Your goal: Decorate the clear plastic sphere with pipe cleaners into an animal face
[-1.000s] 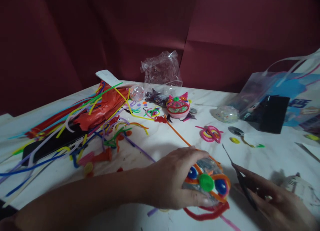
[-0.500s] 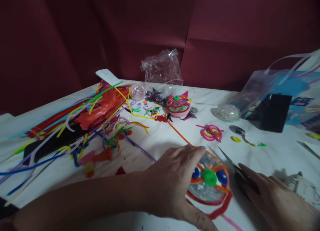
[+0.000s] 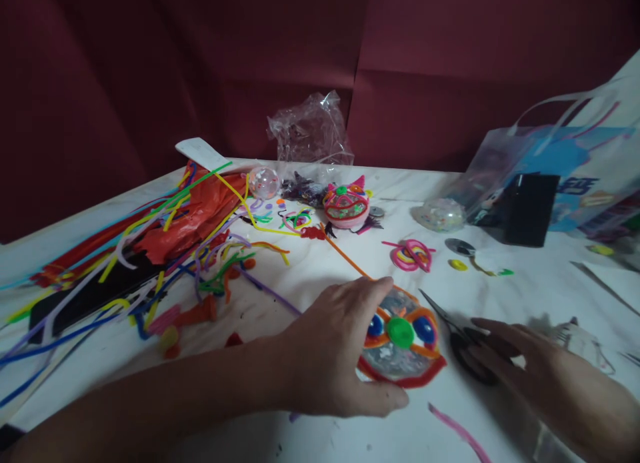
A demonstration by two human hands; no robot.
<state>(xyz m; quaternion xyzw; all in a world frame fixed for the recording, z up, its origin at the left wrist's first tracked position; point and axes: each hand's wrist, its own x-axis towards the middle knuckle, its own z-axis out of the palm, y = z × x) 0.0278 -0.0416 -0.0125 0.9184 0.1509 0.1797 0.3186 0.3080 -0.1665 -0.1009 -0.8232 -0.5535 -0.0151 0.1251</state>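
A clear round craft face [image 3: 400, 361] lies on the table, edged in orange and red pipe cleaner, with a green coiled nose and blue eyes. My left hand [image 3: 345, 343] is wrapped round its left side, thumb below and fingers above. Just to the right are scissors [image 3: 460, 336] with black handles, blades pointing away to the upper left. The fingers of my right hand [image 3: 545, 376] are on the handles, partly covering them. A pink pipe cleaner strip [image 3: 460, 431] lies below the face.
Many coloured pipe cleaners [image 3: 165, 216] spread over the left side. A finished pink face ornament [image 3: 347, 209] stands at the back, near a crumpled clear bag [image 3: 313, 133]. Pink coils [image 3: 413, 256], a clear dome [image 3: 440, 215], a black box [image 3: 531, 209] and a plastic bag [image 3: 575, 156] are farther right.
The red strip that stuck out at the craft face's lower right now lies close along its lower edge. More of the scissors' handles shows by my right hand. The view has shifted slightly.
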